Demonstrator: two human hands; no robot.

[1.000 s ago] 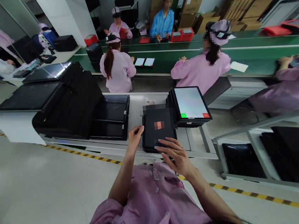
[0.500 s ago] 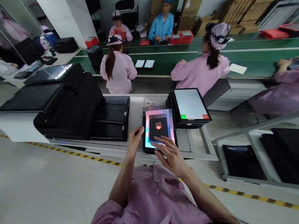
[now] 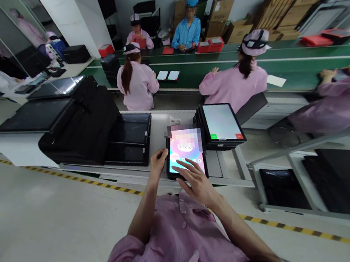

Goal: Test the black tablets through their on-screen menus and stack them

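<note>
A tablet [image 3: 183,151] with a lit, colourful screen lies on the grey worktop in front of me. Bent fingers of my left hand [image 3: 158,161] grip its left edge. Over the lower part of the screen hovers my right hand [image 3: 196,182], fingers spread and holding nothing; I cannot tell whether a fingertip touches the glass. A row of small icons shows beside those fingertips, and the top of the screen is blurred. To the right stands a stack of tablets [image 3: 222,122], the uppermost with a white screen and green and red corner marks.
Dark tablets [image 3: 132,129] lie left of the lit one, beside a tall pile of black devices [image 3: 81,128]. A wheeled rack [image 3: 295,176] stands at the right. Beyond the worktop, co-workers in pink [image 3: 138,80] sit along a green conveyor [image 3: 183,63].
The dark window with a red logo has gone from the tablet's screen, which now shows icons. My right hand has shifted slightly left. My left hand stays at the edge.
</note>
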